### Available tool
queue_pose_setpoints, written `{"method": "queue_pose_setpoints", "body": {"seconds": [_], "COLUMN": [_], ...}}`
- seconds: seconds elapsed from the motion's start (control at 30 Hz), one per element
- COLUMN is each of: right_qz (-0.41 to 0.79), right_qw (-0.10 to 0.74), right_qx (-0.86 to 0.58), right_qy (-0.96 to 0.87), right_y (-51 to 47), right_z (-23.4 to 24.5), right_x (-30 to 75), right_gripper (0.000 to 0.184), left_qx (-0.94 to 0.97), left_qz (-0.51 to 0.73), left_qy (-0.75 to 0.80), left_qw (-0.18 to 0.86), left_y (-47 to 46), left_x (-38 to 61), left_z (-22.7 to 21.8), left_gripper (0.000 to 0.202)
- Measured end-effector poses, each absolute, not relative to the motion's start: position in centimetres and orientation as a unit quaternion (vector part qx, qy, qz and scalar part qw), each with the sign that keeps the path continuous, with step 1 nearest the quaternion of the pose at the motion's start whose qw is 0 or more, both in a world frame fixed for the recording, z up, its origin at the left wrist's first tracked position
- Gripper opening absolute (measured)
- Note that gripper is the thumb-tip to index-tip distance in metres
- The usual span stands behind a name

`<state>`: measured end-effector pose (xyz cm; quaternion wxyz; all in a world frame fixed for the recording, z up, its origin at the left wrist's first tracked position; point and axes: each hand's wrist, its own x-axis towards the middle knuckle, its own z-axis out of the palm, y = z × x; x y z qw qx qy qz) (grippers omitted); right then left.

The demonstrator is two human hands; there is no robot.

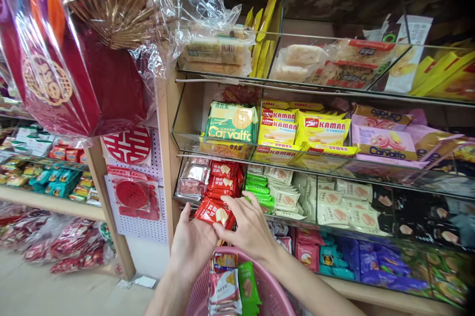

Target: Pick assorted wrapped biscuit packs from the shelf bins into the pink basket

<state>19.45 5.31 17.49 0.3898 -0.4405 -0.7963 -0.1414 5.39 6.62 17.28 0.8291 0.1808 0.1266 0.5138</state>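
Observation:
My left hand (193, 242) and my right hand (248, 227) meet in front of a glass snack shelf (178, 192). Both close on a small red snack packet (214, 213) at the shelf's front edge. More red packets (222, 182) are stacked just behind it, with silver packets (191, 180) to the left and green packets (260, 190) to the right. Below my wrists sits a pink plastic basket (272, 291) holding several snack packets, red-and-white ones (224, 291) and a green one (248, 289).
Upper glass shelves carry a green Carvalfc pack (230, 125), yellow Kaman packs (297, 130) and pink packs (382, 140). A red gift bundle in cellophane (77, 54) hangs at the upper left. A wooden shelf (52, 202) with boxed goods stands to the left.

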Motion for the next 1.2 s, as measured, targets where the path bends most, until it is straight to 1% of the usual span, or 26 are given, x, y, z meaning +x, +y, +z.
{"method": "queue_pose_setpoints", "body": {"seconds": [0.13,0.37,0.47,0.5,0.6,0.67,0.93,1.07,1.2], "right_qz": [-0.121,-0.065,-0.100,-0.118,-0.167,-0.188,-0.198,-0.196,-0.193], "right_qw": [0.389,0.365,0.369,0.369,0.364,0.358,0.339,0.338,0.336], "right_qx": [-0.448,-0.458,-0.449,-0.450,-0.461,-0.463,-0.461,-0.464,-0.461], "right_qy": [-0.796,-0.808,-0.807,-0.805,-0.792,-0.789,-0.796,-0.795,-0.799], "right_y": [5.2,4.4,4.7,5.0,6.2,7.0,8.4,8.5,8.5], "right_z": [17.0,16.6,17.0,17.3,18.3,18.9,18.8,18.6,18.6], "right_x": [19.1,18.8,19.3,19.5,20.4,20.8,21.3,21.4,21.5], "right_gripper": [0.048,0.044,0.045,0.042,0.024,0.019,0.020,0.018,0.020], "left_qx": [0.175,0.159,0.154,0.151,0.138,0.131,0.121,0.114,0.111], "left_qz": [0.529,0.545,0.539,0.537,0.539,0.538,0.549,0.549,0.542], "left_qy": [0.110,0.142,0.148,0.150,0.162,0.166,0.182,0.181,0.180], "left_qw": [0.823,0.811,0.815,0.816,0.815,0.816,0.807,0.808,0.814], "left_y": [6.3,5.1,4.8,4.8,4.6,4.3,3.5,3.5,3.6], "left_x": [5.2,4.7,4.4,4.3,4.1,4.0,3.9,3.8,3.9], "left_z": [16.4,15.9,16.0,16.1,16.2,16.4,17.2,17.1,16.9], "left_gripper": [0.059,0.056,0.056,0.056,0.056,0.057,0.052,0.052,0.051]}}
